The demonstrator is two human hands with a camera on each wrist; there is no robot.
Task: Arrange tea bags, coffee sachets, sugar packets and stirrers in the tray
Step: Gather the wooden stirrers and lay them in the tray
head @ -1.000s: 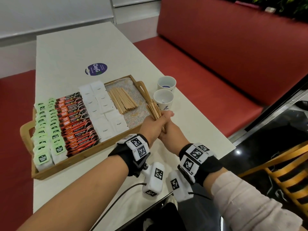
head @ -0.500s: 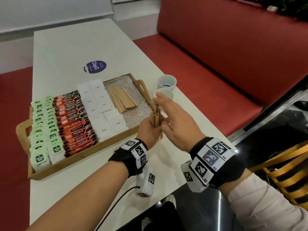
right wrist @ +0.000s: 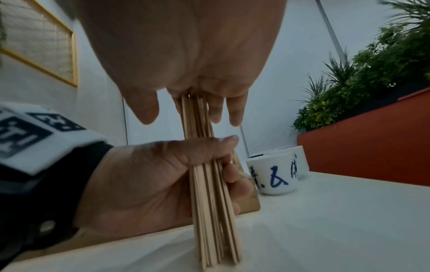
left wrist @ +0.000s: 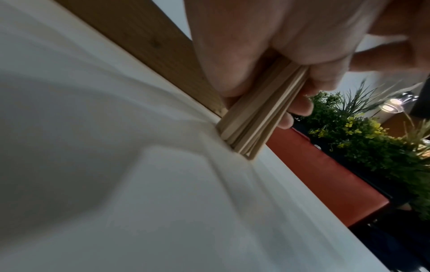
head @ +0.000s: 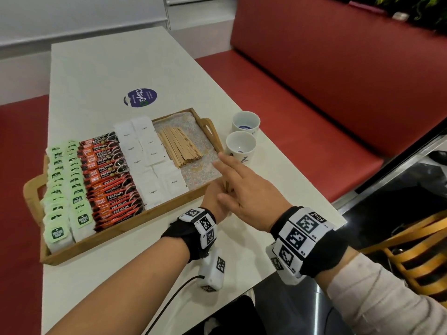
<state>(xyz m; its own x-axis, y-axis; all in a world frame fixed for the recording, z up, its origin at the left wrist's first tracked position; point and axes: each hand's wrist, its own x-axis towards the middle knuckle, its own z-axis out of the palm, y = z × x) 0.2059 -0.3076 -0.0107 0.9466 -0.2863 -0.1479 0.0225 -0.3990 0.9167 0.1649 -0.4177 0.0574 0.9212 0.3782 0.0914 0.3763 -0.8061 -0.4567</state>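
Observation:
My left hand (head: 212, 201) grips a bundle of wooden stirrers (right wrist: 209, 202) that stands upright with its lower ends on the white table, just off the front right corner of the wooden tray (head: 150, 216). My right hand (head: 244, 192) lies flat on the bundle's top ends, fingers straight. In the tray lie rows of green tea bags (head: 65, 189), red coffee sachets (head: 108, 175) and white sugar packets (head: 150, 160), then a loose pile of stirrers (head: 180, 146). In the left wrist view the bundle (left wrist: 256, 119) meets the table beside the tray wall.
Two white cups (head: 240, 147) (head: 245, 123) stand just right of the tray, close to my right fingertips. A round purple sticker (head: 139, 97) lies on the table behind the tray. A red bench (head: 314, 97) runs along the table's right edge.
My right hand let go of the bundle, opened, and now lies flat on its top ends. My left hand kept its grip and stood the stirrers on the table.

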